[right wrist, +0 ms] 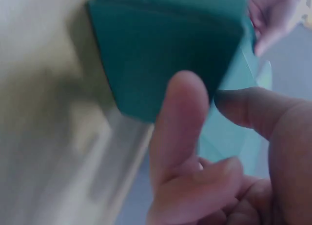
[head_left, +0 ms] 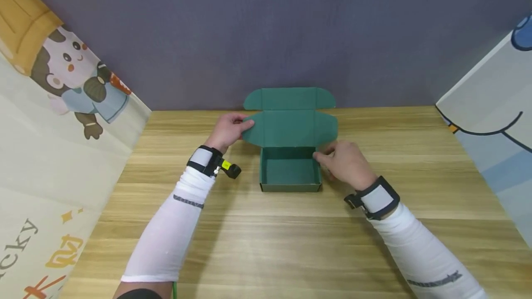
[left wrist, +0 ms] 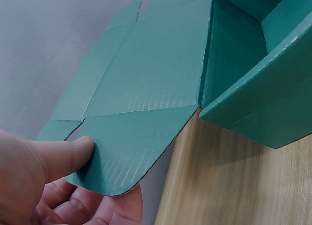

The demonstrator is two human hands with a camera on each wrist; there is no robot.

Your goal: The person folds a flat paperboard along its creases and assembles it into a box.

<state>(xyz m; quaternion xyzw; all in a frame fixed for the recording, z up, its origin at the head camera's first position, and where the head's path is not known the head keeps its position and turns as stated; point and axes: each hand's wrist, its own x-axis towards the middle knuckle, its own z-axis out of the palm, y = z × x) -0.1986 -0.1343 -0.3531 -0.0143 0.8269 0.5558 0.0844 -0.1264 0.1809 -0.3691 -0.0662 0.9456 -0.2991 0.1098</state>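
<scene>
A green cardboard box (head_left: 291, 188) stands upright on the table with its lid (head_left: 289, 128) folded back, leaving the inside in sight. My left hand (head_left: 229, 129) pinches the lid's left side flap (left wrist: 131, 152), thumb on top and fingers beneath. At the box's right rear corner is my right hand (head_left: 348, 163). Its thumb lies at the top edge and its index finger along the outside of the right wall (right wrist: 141, 64), so the wall sits between them. The right wrist view is blurred.
The wood-grain table (head_left: 266, 248) extends around the box. Behind it rises a dark grey-blue wall (head_left: 287, 26). Cartoon-printed panels (head_left: 83, 165) flank the table on the left and right.
</scene>
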